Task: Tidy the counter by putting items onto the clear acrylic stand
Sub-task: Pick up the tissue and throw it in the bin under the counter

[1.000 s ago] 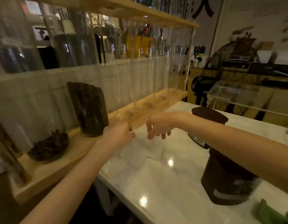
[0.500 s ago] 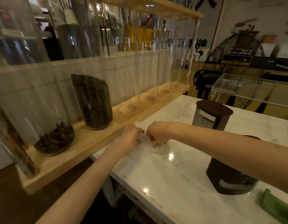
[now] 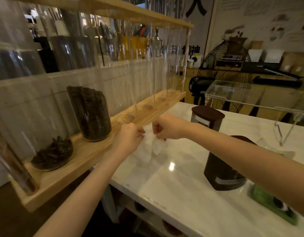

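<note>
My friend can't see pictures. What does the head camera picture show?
Two hands, left and right, pinch a thin white tissue over a white counter. Two dark tins stand nearby, before an empty clear stand.

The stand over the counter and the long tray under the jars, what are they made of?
The clear stand looks like glossy acrylic: you can see through it and its edges shine. The long tray looks like pale, matte wood, with faint grain. The counter looks like polished white marble or a lookalike, reflecting lights.
</note>
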Demonstrator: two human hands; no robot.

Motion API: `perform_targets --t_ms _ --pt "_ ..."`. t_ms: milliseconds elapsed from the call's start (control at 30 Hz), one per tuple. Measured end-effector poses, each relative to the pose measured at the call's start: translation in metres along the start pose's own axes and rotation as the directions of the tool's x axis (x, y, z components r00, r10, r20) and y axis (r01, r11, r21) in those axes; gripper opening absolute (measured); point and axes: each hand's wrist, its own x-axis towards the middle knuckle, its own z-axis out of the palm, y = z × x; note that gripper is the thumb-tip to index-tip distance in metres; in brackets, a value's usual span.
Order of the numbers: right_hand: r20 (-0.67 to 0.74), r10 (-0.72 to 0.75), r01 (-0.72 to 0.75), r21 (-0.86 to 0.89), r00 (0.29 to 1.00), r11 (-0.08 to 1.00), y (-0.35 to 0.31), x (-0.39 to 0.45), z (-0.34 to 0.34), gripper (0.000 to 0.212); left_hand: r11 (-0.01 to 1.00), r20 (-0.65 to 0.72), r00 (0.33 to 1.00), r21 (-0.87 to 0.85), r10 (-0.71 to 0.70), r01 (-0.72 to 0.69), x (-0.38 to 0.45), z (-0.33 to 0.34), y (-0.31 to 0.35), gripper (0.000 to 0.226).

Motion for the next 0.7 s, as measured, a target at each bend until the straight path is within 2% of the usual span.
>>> perform_targets --t_ms 100,267,367,467,600,700 --pt "-0.197 0.01 0.02 0.151 0.98 0.988 -0.005 -0.031 -0.014 0.015 0.993 -0.062 0.994 -0.075 0.086 -0.091 -0.007 -0.017 0.018 0.025" --pt "-0.45 0.092 0.075 0.34 0.888 0.937 -0.005 -0.095 -0.026 0.019 0.948 -0.115 0.974 -0.236 0.193 -0.215 -0.024 -0.027 0.057 0.02" --pt "-0.505 0.169 0.075 0.428 0.846 0.901 -0.004 -0.137 -0.03 0.018 0.886 -0.154 0.951 -0.348 0.27 -0.307 -0.046 -0.033 0.092 0.025" --pt "-0.523 0.233 0.055 0.478 0.82 0.877 -0.004 -0.179 -0.034 0.016 0.842 -0.154 0.923 -0.379 0.353 -0.385 -0.069 -0.034 0.124 0.035" --pt "-0.547 0.328 0.002 0.517 0.77 0.856 -0.003 -0.241 -0.032 0.011 0.775 -0.128 0.872 -0.411 0.473 -0.481 -0.101 -0.029 0.164 0.031" --pt "-0.545 0.426 -0.058 0.566 0.722 0.822 -0.004 -0.297 -0.019 0.012 0.724 -0.073 0.848 -0.485 0.525 -0.49 -0.137 -0.018 0.191 0.027"
